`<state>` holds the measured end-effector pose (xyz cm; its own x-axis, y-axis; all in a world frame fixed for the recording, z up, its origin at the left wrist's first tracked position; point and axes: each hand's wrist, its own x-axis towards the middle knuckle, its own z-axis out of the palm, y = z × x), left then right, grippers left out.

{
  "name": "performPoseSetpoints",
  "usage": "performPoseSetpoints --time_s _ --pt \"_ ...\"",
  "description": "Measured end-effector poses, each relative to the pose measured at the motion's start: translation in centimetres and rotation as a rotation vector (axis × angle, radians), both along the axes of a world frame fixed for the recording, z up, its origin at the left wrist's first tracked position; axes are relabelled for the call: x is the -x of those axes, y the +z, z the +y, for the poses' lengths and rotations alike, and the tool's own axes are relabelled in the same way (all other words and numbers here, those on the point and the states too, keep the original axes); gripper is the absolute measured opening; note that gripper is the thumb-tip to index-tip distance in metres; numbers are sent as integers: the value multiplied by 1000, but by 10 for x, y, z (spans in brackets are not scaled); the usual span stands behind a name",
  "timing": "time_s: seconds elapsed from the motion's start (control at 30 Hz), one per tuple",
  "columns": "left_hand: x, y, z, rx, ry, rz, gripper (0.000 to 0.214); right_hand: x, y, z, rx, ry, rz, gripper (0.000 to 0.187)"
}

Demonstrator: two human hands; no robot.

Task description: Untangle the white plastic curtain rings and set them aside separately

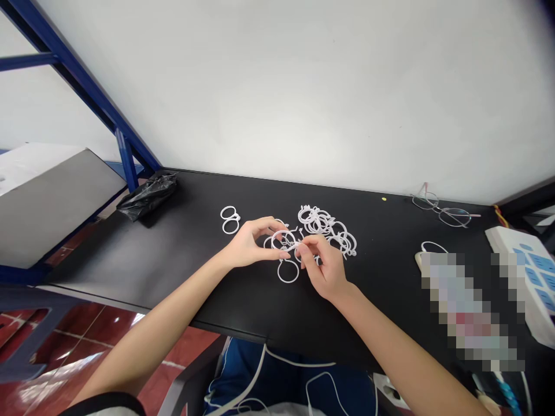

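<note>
Between my two hands is a white plastic ring [283,231], raised a little over the black tabletop. My left hand [254,241] curls around its left side, thumb below and fingers above. The fingertips of my right hand [321,263] pinch its right end, where a small joint or clasp is mostly hidden. Under and around the hands lie more loose white rings, one of them a single ring [288,271] just below. A tangled pile of white rings [318,221] sits beyond my right hand. Left of my left hand rests a pair of joined rings [230,219].
A crumpled black plastic bag [150,195] lies at the table's left end, near a blue metal frame [125,159]. To the right are eyeglasses [442,209], a blurred phone-like object [468,312] with a cable, and a white power strip [526,277]. A pale wall [303,104] stands behind.
</note>
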<state>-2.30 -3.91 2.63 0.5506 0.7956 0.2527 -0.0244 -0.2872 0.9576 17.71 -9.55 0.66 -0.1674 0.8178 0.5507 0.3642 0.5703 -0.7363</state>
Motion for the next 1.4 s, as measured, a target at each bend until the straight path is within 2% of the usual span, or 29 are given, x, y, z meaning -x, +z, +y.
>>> performPoseSetpoints --time_s 0.23,0.63,1.1,1.4 --pt "0 1 2 66 -23 -73 38 -2 -3 2 56 57 -122 15" --pt "-1 -6 2 206 -91 -147 38 -1 -4 0 -23 107 -122 16" --pt "-4 -1 -1 164 -103 -173 39 2 -2 -4 -91 77 -95 16" --pt "-1 -4 -1 150 -86 -121 42 2 -2 -5 -102 67 -120 16"
